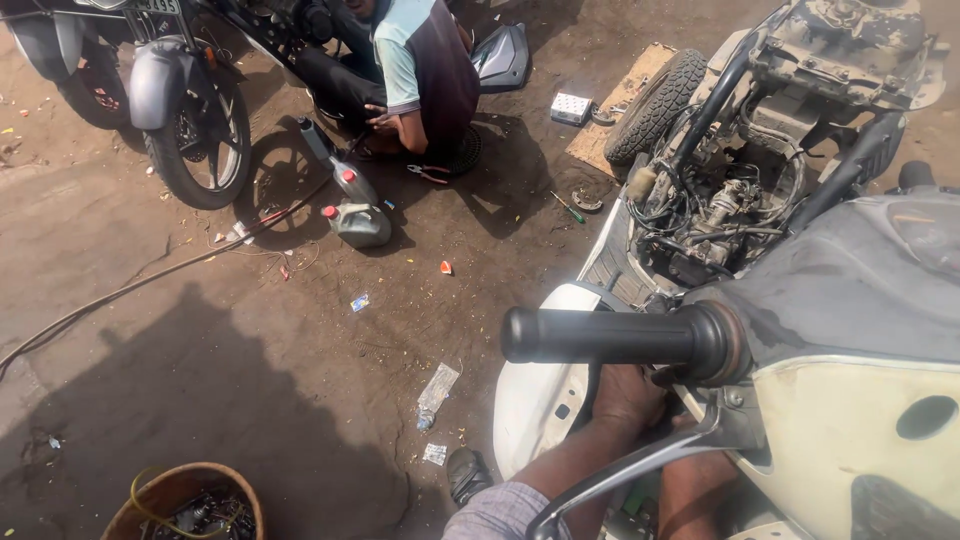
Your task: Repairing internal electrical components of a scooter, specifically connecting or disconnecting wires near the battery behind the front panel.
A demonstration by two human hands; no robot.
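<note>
Crouched at the front edge of a stripped white scooter point(850, 440) on oil-stained ground point(250, 350), reaching with the left hand point(625, 395) under the black handlebar grip point(600, 336) into the gap behind the white front panel point(535, 400). Back of that hand up and fingers out of sight behind the panel, so impossible to tell whether spread, closed or pinching anything. Right forearm point(690, 490) running up behind the brake lever point(640, 465), with the right hand hidden altogether. By the look of it, feeling for a fixing or cable below the handlebar; any next move there calls for working by touch in a tight, unseen space. Towards the far edge of the ground, another person point(425, 70) squatting by a motorcycle point(190, 110), grey oil cans point(358, 222) just beside.
</note>
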